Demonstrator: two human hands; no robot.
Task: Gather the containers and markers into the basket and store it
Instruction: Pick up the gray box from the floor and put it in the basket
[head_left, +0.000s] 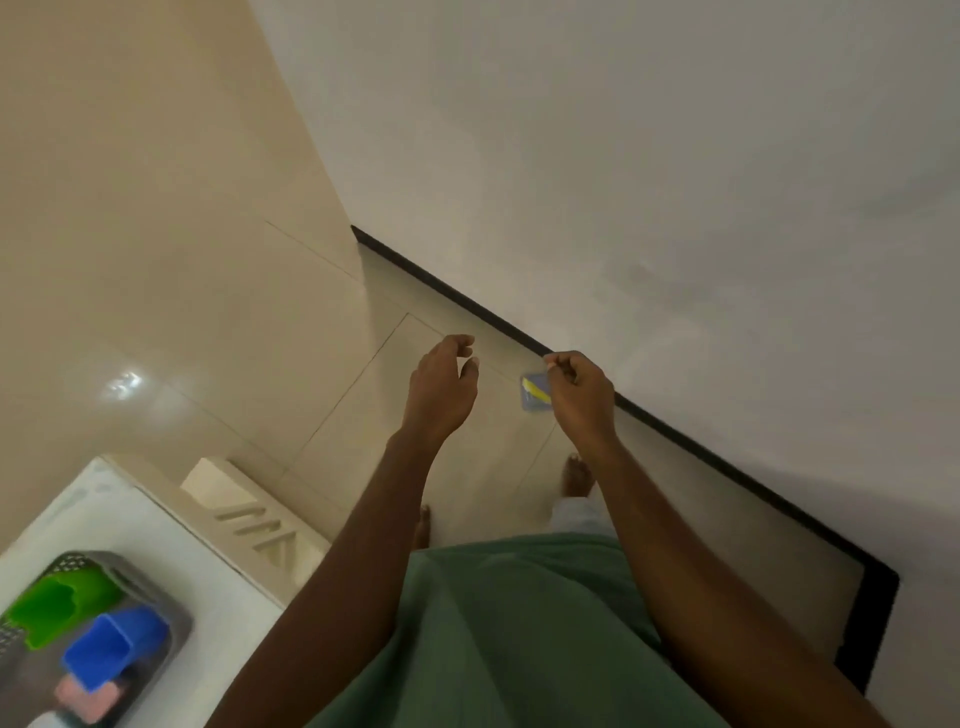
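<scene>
- White table (130, 519), 8 o'clock: bears the grey basket (83, 560), not yet stored.
- In the basket: green container (52, 608), blue container (111, 649), pink item (88, 696), apparently gathered.
- Left hand (441, 395), centre: fingers loose, empty.
- Right hand (579, 395): pinches a small blue-and-yellow box (532, 395), 3 o'clock of the left hand, not yet basketed.

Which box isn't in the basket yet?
The small pale-blue box with yellow inside, pinched in the right hand. The green container and the blue container already sit in the grey basket.
</scene>
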